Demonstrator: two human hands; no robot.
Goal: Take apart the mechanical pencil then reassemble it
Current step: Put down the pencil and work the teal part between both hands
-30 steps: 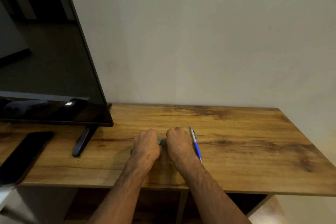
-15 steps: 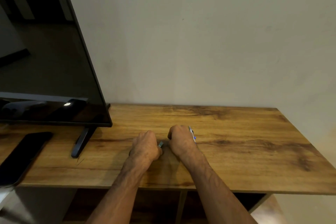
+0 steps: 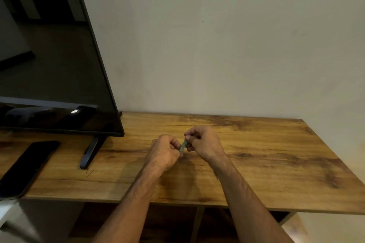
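Observation:
Just above the middle of the wooden table [image 3: 276, 167], my two hands meet. A short pale green stretch of the mechanical pencil [image 3: 183, 145] shows between them, tilted up to the right. My left hand [image 3: 165, 152] is closed on its lower end. My right hand [image 3: 203, 144] pinches its upper end with thumb and fingers. The rest of the pencil is hidden inside both fists. The blue and silver pen that lay beside my right hand earlier is not visible.
A large black TV screen [image 3: 49, 65] stands at the left on a black foot [image 3: 88, 154]. A black phone [image 3: 25, 165] lies at the table's left front. A plain wall runs behind the table, and open shelf compartments sit below its front edge.
Both hands have lifted off the table and turned inward, showing the green pencil between them. My right hand moved over the blue pen, which no longer shows.

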